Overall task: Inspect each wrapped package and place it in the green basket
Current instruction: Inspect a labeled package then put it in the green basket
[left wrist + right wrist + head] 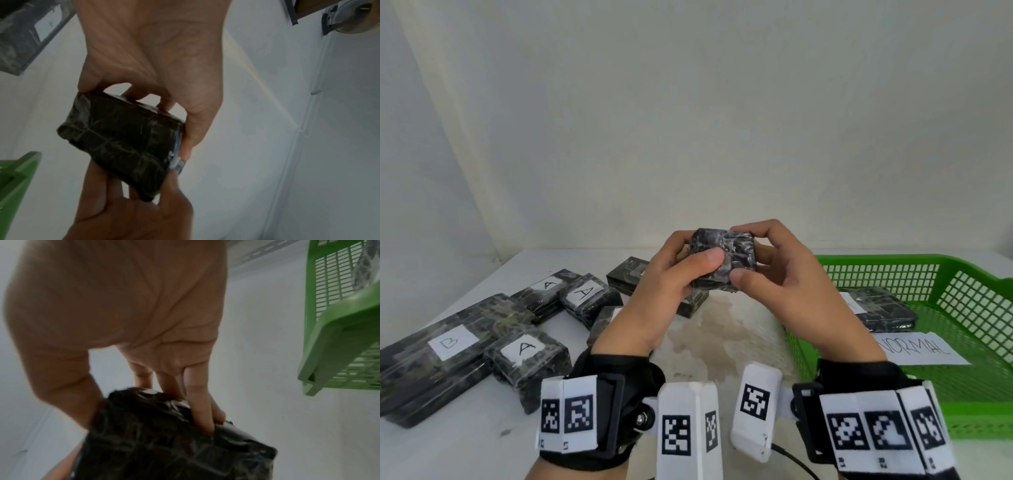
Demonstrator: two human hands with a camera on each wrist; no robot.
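Observation:
A small dark package (722,261) wrapped in clear film is held up above the table between both hands. My left hand (671,274) grips its left side, thumb across the near face. My right hand (774,263) grips its right side with thumb below and fingers over the top. The left wrist view shows the package (125,141) pinched by the left hand (148,78), with the other hand under it. In the right wrist view the fingers (197,404) press into the package (170,443). The green basket (962,407) stands at the right with one wrapped package (883,306) inside.
Several wrapped packages lie on the white table at the left, labelled A (529,347), A (585,293) and B (452,342). More sit behind my hands (626,274). A paper reading NORMAL (921,347) lies in the basket. A white wall stands behind the table.

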